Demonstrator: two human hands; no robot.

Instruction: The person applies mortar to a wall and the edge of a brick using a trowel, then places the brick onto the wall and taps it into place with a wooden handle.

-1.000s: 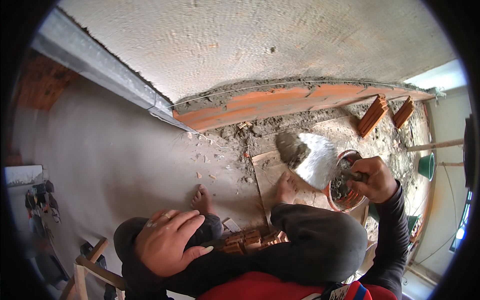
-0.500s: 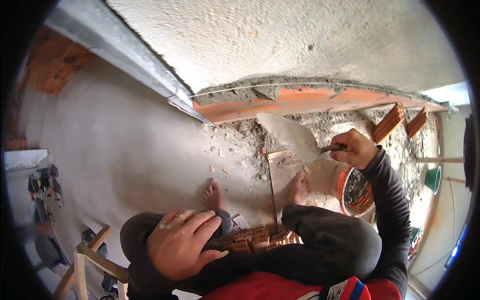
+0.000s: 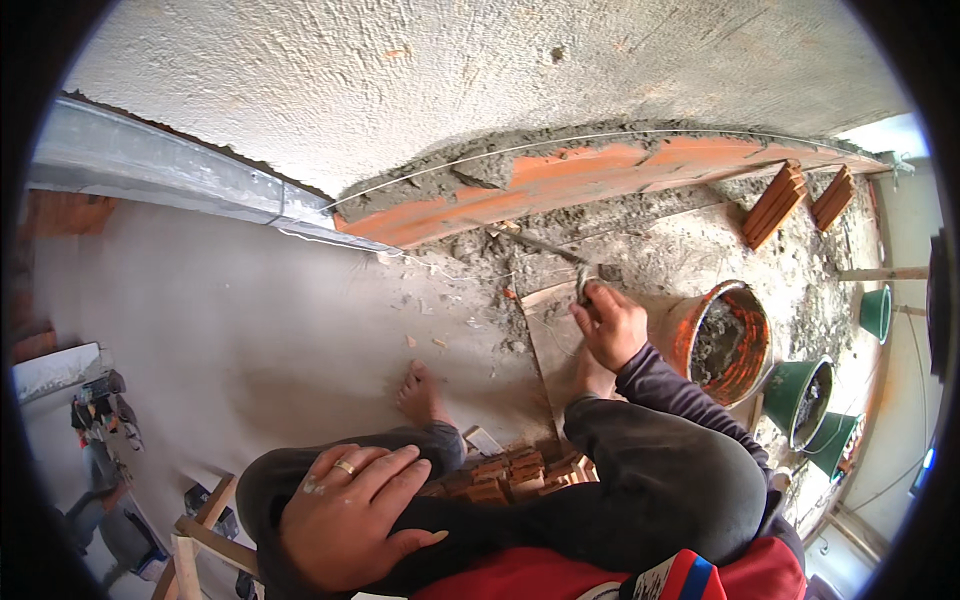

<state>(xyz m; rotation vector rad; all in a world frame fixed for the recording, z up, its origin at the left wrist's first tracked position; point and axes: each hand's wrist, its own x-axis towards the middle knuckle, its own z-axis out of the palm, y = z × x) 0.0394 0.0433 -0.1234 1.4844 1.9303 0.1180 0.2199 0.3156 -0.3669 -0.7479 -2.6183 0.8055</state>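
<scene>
My left hand [image 3: 352,515] rests open on my left thigh, fingers lying flat, with a ring on one finger. My right hand [image 3: 612,325] grips the handle of a trowel [image 3: 545,250] above the floor beside the low orange brick course [image 3: 590,170]. The blade is seen nearly edge-on, pointing toward that course. Grey mortar [image 3: 480,170] lies along its top, below a taut white string and a rough plastered surface [image 3: 470,70]. An orange bucket [image 3: 754,350] with mortar stands right of my right hand. My bare feet [image 3: 422,395] are below me.
A metal beam [image 3: 160,170] runs at upper left. Stacked tiles [image 3: 770,205] lean along the brick course. Green buckets [image 3: 830,440] stand at right near wooden poles [image 3: 875,274]. Brick pieces [image 3: 505,480] lie under my legs, and a wooden frame [image 3: 215,545] is at lower left.
My right hand with the trowel has moved up and left from over the orange bucket, and the blade has turned from face-up to nearly edge-on. My left hand stays on my thigh.
</scene>
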